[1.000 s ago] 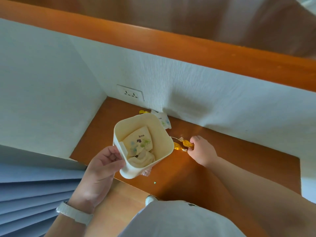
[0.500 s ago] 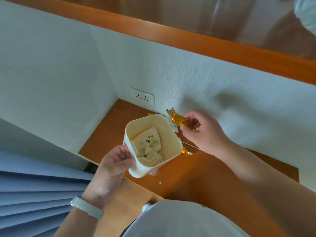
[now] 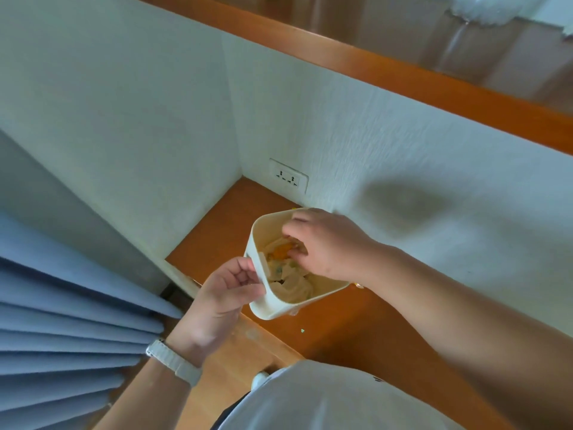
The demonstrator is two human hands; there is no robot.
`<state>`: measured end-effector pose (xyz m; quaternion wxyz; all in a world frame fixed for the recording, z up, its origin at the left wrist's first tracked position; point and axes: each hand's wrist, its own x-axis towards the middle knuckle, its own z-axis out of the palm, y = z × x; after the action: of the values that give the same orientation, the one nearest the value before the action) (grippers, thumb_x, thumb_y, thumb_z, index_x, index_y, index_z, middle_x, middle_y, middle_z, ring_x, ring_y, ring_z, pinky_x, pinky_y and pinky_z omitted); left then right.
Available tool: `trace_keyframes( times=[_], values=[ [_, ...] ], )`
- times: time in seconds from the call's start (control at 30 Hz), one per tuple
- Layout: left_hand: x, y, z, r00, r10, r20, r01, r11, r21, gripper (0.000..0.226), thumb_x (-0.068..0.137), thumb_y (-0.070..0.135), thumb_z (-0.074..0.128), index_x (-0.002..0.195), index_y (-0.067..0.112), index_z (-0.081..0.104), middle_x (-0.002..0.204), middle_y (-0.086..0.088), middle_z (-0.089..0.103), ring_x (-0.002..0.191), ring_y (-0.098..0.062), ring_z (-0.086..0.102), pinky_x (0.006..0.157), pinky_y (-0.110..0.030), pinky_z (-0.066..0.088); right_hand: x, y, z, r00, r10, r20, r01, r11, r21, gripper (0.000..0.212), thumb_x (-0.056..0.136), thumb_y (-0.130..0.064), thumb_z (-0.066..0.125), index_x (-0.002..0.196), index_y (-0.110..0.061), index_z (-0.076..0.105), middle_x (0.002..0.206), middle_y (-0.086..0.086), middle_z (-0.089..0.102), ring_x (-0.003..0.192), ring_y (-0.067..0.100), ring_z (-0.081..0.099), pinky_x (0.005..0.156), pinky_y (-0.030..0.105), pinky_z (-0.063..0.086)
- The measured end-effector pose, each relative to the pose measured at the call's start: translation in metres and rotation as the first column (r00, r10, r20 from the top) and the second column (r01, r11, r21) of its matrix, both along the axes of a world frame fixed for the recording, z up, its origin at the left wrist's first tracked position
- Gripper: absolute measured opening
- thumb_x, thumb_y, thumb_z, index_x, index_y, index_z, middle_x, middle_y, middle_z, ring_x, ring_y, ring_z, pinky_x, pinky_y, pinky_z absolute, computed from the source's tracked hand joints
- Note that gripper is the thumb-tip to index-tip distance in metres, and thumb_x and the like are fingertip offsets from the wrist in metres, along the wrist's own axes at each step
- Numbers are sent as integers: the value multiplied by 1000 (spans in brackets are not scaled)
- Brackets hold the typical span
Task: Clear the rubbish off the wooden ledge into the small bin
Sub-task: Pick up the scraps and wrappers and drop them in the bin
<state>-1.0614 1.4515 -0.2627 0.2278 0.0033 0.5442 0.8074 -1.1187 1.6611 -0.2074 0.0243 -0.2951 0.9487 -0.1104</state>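
Observation:
My left hand (image 3: pixel 228 288) grips the small cream bin (image 3: pixel 279 305) by its near-left rim and holds it tilted just above the wooden ledge (image 3: pixel 223 231). Crumpled white paper rubbish (image 3: pixel 293 285) lies inside it. My right hand (image 3: pixel 328 243) reaches into the bin's mouth from the right, fingertips down, pinching an orange sweet wrapper (image 3: pixel 280 251) that sits low inside the bin. Part of the bin's far rim is hidden behind this hand.
A bit of orange wrapper (image 3: pixel 359 285) peeks out on the ledge under my right wrist. A tiny green scrap (image 3: pixel 302 330) lies near the ledge's front. A wall socket (image 3: pixel 288 178) sits in the back corner; blue pleated curtain (image 3: pixel 62 321) hangs at left.
My right hand picked the orange wrapper off the ledge, lifted it over the bin and now has it down inside the bin's mouth. The left hand kept its hold on the bin.

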Motion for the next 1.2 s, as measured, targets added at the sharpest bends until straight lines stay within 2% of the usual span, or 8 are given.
trace_keyframes(
  times=[0.2, 0.33, 0.5, 0.57, 0.7, 0.87, 1.03, 1.2],
  values=[
    [-2, -2, -2, 999, 1, 35, 0, 999, -43, 64, 57, 34, 92, 103, 2, 62, 96, -17, 67, 92, -31, 63, 84, -38, 51, 4, 27, 0, 998, -68, -13, 65, 985, -160, 17, 92, -26, 62, 104, -16, 67, 95, -11, 58, 84, 7, 52, 69, 23, 41],
    [-7, -1, -8, 998, 2, 56, 0, 999, -48, 70, 55, 36, 93, 106, 0, 62, 99, -19, 67, 95, -34, 63, 87, -40, 50, 9, 70, -15, 943, -326, 74, 332, 893, -305, 15, 90, -25, 58, 97, -16, 68, 89, -9, 59, 78, 13, 56, 65, 30, 48],
    [-17, 8, -11, 996, -32, 80, 37, 998, -58, 72, 55, 36, 93, 107, -1, 61, 97, -19, 66, 92, -31, 63, 83, -34, 52, 12, 126, -87, 762, -597, 251, 621, 783, -20, 13, 93, -25, 53, 100, -21, 64, 94, -5, 58, 82, 15, 57, 67, 29, 45],
    [-22, 13, -12, 995, -47, 86, 53, 996, -68, 69, 55, 35, 93, 105, -1, 61, 94, -17, 67, 89, -29, 64, 81, -33, 53, 17, 145, -122, 694, -662, 283, 669, 738, 88, 18, 93, -26, 51, 105, -22, 63, 96, -5, 58, 83, 14, 57, 69, 25, 44],
    [-31, 21, -15, 993, -61, 104, 70, 994, -86, 68, 56, 31, 93, 106, -3, 61, 96, -20, 66, 90, -32, 62, 83, -35, 54, 27, 167, -171, 596, -716, 363, 708, 682, 182, 29, 93, -28, 55, 121, -21, 59, 113, -3, 61, 95, 13, 60, 81, 30, 53],
    [-42, 27, -14, 993, -41, 110, 57, 988, -147, 76, 55, 34, 93, 109, -6, 58, 99, -23, 63, 91, -35, 61, 87, -40, 52, 28, 173, -202, 625, -706, 334, 677, 703, 218, 32, 93, -33, 59, 123, -21, 58, 113, -3, 60, 97, 16, 62, 81, 32, 56],
    [-51, 34, -14, 992, -18, 122, 38, 985, -168, 76, 53, 34, 93, 108, -6, 58, 97, -23, 64, 90, -34, 63, 84, -37, 55, 15, 174, -211, 665, -684, 299, 632, 729, 263, 15, 95, -25, 55, 101, -16, 65, 88, -4, 58, 76, 13, 61, 72, 31, 58],
    [-55, 42, -13, 994, -14, 107, 35, 980, -194, 87, 51, 37, 94, 112, -10, 55, 100, -25, 63, 91, -34, 63, 85, -37, 55, 14, 173, -209, 677, -653, 340, 588, 757, 284, 14, 96, -26, 54, 99, -17, 65, 87, -2, 62, 76, 14, 62, 71, 30, 57]
  ],
)
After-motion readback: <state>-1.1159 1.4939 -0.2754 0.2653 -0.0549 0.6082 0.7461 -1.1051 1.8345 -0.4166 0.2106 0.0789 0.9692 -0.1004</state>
